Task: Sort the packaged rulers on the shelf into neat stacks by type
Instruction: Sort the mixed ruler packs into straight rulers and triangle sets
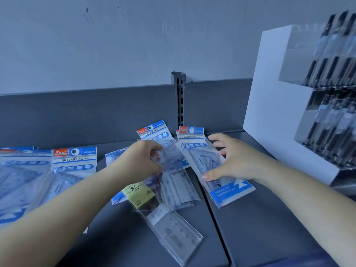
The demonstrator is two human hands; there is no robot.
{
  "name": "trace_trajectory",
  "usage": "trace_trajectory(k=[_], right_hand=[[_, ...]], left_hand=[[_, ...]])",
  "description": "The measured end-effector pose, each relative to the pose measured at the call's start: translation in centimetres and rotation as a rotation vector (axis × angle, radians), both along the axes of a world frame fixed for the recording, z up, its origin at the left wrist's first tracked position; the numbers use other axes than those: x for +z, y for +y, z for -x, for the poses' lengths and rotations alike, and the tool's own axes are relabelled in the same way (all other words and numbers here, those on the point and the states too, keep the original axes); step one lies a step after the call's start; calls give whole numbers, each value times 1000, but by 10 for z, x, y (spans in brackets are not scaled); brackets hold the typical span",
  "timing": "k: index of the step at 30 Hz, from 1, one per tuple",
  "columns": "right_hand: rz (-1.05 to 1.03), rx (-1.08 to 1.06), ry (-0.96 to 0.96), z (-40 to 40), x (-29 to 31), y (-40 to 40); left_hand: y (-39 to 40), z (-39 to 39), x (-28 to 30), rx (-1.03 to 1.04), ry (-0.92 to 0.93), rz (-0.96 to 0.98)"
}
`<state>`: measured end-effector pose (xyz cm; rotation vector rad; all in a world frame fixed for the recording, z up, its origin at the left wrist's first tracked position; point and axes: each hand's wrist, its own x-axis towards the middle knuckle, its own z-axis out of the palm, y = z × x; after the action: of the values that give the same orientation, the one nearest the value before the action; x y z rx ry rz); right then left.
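Packaged rulers lie scattered flat on the dark grey shelf (260, 218). At far left, two blue-and-white "GEOMETRIC" set-square packs (71, 170) sit side by side, overlapping. In the middle, clear straight-ruler sleeves (177, 185) overlap in a loose heap, one with a yellow label (137, 192); another clear sleeve (177, 234) points nearer. To the right, a GEOMETRIC pack (213, 170) lies angled across the shelf seam.

A dark grey shelf (260, 218) carries packaged rulers. Geometric sets (73, 170) lie at nine o'clock. A clear straight-ruler pack (173, 232) sits at six, a white pen display (285, 112) at three.
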<state>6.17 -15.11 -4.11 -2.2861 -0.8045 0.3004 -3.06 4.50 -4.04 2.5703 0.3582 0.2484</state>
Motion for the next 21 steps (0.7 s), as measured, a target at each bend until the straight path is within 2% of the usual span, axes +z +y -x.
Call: trace_trajectory(k=[5,9,11,15,21], right_hand=[[-197,-75,15,1,3,-2],[-375,-168,50,4,6,0],[-484,-166,91,7,9,3],[-567,-89,86,22,26,8],[-657,34,83,58,51,27]], left_hand=[[-7,7,3,22,-103,191],[-11,23,14,69,-146,628],[-11,30,20,87,-177,767],[-10,51,33,73,-237,879],[6,107,40,59,-345,888]])
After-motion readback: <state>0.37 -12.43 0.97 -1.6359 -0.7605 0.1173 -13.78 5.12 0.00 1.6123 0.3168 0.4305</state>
